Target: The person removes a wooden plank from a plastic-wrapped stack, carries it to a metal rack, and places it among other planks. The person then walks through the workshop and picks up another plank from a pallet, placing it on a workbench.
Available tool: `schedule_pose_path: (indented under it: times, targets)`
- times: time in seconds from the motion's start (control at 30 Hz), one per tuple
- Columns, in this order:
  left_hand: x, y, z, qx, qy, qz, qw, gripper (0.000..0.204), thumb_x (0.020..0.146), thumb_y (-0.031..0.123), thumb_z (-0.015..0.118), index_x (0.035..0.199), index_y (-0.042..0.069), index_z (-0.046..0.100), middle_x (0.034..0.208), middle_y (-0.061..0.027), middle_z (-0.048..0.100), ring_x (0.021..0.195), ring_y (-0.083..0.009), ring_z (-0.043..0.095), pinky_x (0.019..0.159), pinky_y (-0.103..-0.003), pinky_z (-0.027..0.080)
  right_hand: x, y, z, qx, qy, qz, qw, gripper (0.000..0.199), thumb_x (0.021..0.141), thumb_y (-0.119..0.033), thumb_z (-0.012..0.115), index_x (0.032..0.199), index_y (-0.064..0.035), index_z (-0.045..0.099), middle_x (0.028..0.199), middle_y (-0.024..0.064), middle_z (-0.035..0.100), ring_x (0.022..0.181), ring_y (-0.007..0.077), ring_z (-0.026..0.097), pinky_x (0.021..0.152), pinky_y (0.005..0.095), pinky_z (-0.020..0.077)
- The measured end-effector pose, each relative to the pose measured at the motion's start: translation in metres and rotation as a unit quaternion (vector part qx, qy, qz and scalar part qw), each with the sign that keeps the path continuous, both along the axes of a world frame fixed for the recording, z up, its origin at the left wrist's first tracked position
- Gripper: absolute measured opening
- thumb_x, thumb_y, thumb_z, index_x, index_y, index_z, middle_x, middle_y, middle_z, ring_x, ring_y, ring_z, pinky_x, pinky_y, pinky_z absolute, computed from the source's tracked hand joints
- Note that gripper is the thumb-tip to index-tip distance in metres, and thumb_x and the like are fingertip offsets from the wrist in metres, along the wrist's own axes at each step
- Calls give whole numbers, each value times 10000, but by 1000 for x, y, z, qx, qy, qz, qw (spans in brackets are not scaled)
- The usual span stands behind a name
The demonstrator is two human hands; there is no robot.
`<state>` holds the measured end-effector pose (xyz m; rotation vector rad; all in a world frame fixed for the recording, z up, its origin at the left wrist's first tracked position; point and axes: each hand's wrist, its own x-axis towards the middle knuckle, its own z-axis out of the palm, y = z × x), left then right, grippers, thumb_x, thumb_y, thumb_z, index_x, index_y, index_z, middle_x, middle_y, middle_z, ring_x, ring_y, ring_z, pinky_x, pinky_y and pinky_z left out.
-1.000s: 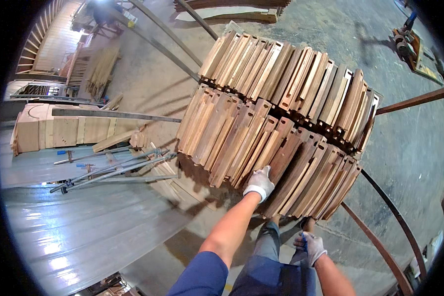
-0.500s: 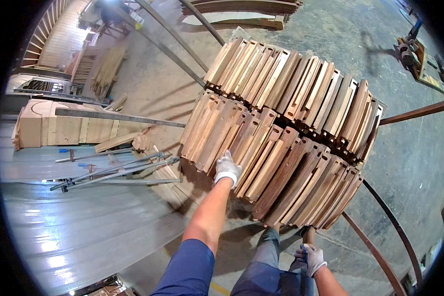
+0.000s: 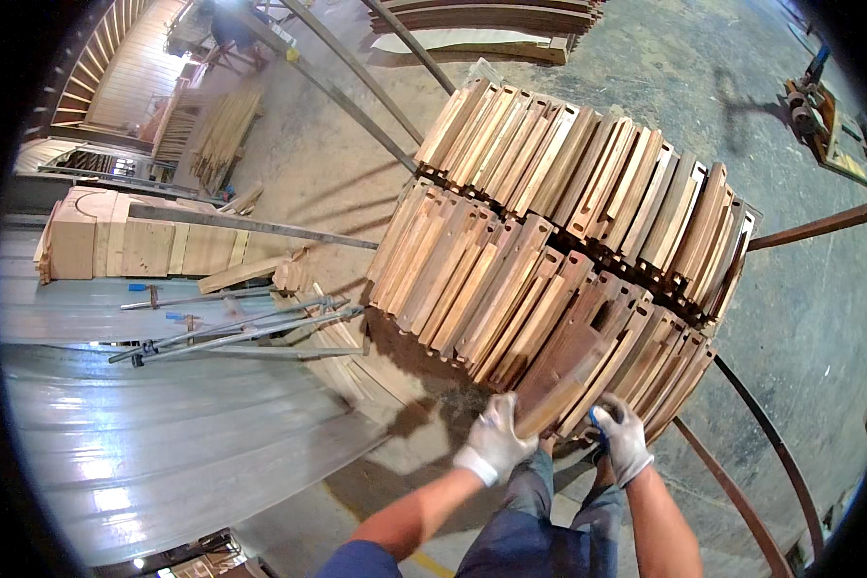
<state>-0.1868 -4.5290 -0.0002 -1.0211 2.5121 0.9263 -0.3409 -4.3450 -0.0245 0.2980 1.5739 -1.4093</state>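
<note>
Two rows of slotted wooden pieces (image 3: 539,231), pale and dark brown, stand packed side by side in front of me. My left hand (image 3: 498,440), in a white glove, is closed on the near end of a brown wooden piece (image 3: 566,371) in the nearer row; that piece is slightly blurred and its end sticks out toward me. To its right, my gloved right hand (image 3: 624,441) is closed around a small blue object (image 3: 602,415), mostly hidden by the fingers. Its fingers are close to the near ends of the neighbouring pieces; whether they touch is unclear.
Metal bars (image 3: 356,82) reach out around the stack. At left, clamps (image 3: 231,332) and pale wooden blocks (image 3: 154,241) lie on a grey sheet surface (image 3: 164,433). More curved boards (image 3: 482,19) are piled beyond. A tool on a board (image 3: 819,120) stands at far right.
My left hand has moved right and nearer along the front row, onto a brown piece's end. My right hand has risen from beside my leg to the stack with the blue object.
</note>
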Motion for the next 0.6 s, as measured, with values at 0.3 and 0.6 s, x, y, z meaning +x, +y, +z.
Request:
schedule_pose_path:
  times: [0.3,0.6]
  targets:
    - [26,77,35,106,34,-37,993,936,662,363,901,1375,-34,442,1235,-273,616,1156,-421,614,959,-447,522,-1,5,39,-22,-119,-53,991,441,822,-85,804,1199,37,610,1095,97,695,966,214,672,880,348,538]
    - [25,52,3,341,-27,-15,940,767,692,282,922,1288,-34,557,1162,-157,706,1050,-200,668,910,-371,538,-4,22,55,-167,-88,28,982,588,789,-131,857,1286,32,590,1119,87,703,993,182,669,923,339,546]
